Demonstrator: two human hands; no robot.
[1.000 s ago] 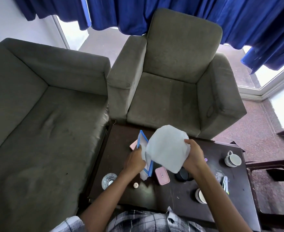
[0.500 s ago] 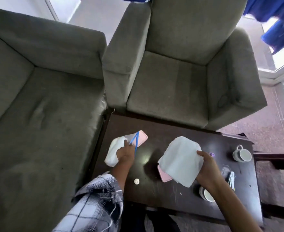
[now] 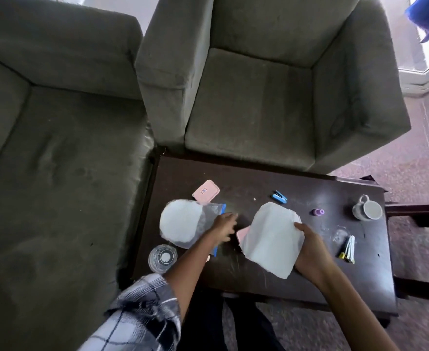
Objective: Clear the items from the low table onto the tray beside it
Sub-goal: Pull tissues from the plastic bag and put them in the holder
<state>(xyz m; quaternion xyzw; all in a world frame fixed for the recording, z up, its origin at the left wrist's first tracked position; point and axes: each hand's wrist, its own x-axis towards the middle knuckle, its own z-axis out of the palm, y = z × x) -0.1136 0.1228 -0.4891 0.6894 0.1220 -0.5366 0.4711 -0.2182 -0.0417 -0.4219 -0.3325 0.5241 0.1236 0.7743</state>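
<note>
The right hand (image 3: 312,252) pinched a white sheet (image 3: 271,239) over the middle of the bench (image 3: 259,274), likely raised for the unseen tray. The left hand (image 3: 222,225), blurred, grip unclear, hovered beside a bagged white disc (image 3: 180,221) at the bench's left end.

On the low table (image 3: 259,178), a bag (image 3: 180,222) lies left, a glass (image 3: 162,258) before it, a lid (image 3: 206,190) behind; a mug (image 3: 368,209) sits far right.
</note>
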